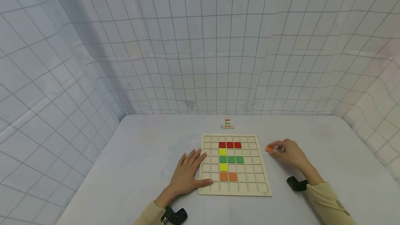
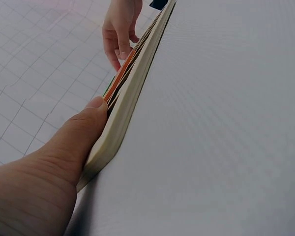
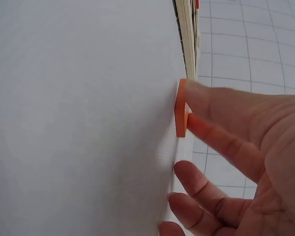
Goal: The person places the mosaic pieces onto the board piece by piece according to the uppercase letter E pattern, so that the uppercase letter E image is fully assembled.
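A pale wooden grid board [image 1: 253, 186] lies flat on the white table. It bears red tiles [image 1: 230, 145] in an upper row, single yellow tiles [image 1: 223, 167], a green row [image 1: 231, 159] and two orange tiles [image 1: 232, 176] lower down. My left hand [image 1: 185, 178] rests at the board's left edge with fingers spread; its thumb [image 2: 81, 130] lies on the rim. To the right of the board, my right hand [image 1: 290, 153] pinches a loose orange tile [image 3: 181, 108] between thumb and index finger, close to the table surface.
Behind the board lies a small card [image 1: 227, 123] printted with a coloured grid pattern. White curtains [image 1: 200, 44] with dark grid lines hang at the back and both sides. Black wrist devices [image 1: 297, 184] sit at both sleeves.
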Available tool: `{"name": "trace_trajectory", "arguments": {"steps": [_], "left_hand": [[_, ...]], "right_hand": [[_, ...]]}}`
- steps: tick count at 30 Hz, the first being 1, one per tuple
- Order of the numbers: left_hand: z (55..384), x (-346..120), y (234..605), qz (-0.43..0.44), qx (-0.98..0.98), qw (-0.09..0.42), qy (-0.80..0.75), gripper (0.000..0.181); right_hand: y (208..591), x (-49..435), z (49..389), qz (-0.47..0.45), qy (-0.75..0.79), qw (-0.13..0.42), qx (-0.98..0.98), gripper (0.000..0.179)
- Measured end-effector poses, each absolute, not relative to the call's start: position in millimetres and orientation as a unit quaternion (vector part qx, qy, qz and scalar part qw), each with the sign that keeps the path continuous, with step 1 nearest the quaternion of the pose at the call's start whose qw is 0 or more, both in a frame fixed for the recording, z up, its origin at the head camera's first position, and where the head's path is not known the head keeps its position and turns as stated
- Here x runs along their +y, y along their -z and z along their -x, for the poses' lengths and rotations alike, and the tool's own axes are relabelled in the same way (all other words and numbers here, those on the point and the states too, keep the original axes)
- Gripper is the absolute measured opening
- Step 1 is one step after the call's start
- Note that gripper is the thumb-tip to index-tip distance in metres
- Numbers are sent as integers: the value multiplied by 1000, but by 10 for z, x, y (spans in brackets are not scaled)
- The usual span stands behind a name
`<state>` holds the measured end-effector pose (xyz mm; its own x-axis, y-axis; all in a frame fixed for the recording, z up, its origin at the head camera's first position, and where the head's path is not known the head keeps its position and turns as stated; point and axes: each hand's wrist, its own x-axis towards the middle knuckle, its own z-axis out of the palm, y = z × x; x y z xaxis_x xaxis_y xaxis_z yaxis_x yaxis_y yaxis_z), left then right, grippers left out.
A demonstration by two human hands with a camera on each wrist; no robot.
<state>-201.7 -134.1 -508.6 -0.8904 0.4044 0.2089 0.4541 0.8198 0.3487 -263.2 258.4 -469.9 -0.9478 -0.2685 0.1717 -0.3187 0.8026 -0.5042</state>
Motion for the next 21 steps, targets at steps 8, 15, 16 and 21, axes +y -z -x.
{"name": "trace_trajectory", "arguments": {"steps": [8, 15, 16, 21], "left_hand": [[2017, -1338, 5082, 227, -951, 62, 199, 96], [2023, -1338, 5084, 227, -951, 65, 198, 96], [2023, -1339, 5085, 226, -952, 64, 198, 96], [2018, -1341, 5091, 226, -952, 62, 198, 96]], "right_hand": [[4634, 2561, 2591, -132, -319, -29, -938, 19], [4588, 2537, 2564, -138, -341, -50, -929, 19], [4576, 2528, 2555, -141, -340, -44, -929, 18], [4513, 2444, 2511, -155, -345, -5, -926, 16]]}}
